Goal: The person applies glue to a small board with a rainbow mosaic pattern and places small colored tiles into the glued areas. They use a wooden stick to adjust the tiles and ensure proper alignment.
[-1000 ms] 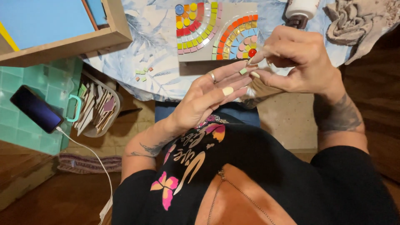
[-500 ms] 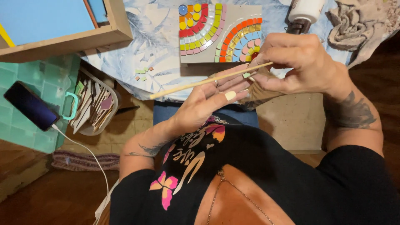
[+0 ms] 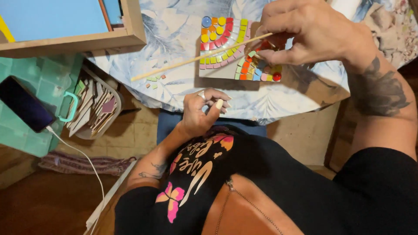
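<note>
A table draped in a pale leaf-print cloth [image 3: 174, 30] filled the top of the view, a blue-faced wooden frame [image 3: 65, 26] at its left corner and a square mosaic board [image 3: 222, 39] with arcs of red, orange, yellow and pink tiles near its middle. Half a second before, the two hands had met at chest height over a thin wooden stick; by this moment they had parted. The right hand [image 3: 313, 32] had moved up over the board's right side, fingers pinched on one end of the wooden stick [image 3: 196, 59], which lay slanted across the coloured arcs, its far tip pointing at a few loose tile chips [image 3: 154, 80] on the cloth. The left hand [image 3: 202, 113] had let go and dropped back to the table's edge, loosely curled and holding nothing visible. The work, it seemed, had shifted from readying the tool to applying it at the tiles. Lower left, a tub of tile scraps [image 3: 93, 109] and a dark phone [image 3: 24, 104] on its cable sat untouched.
</note>
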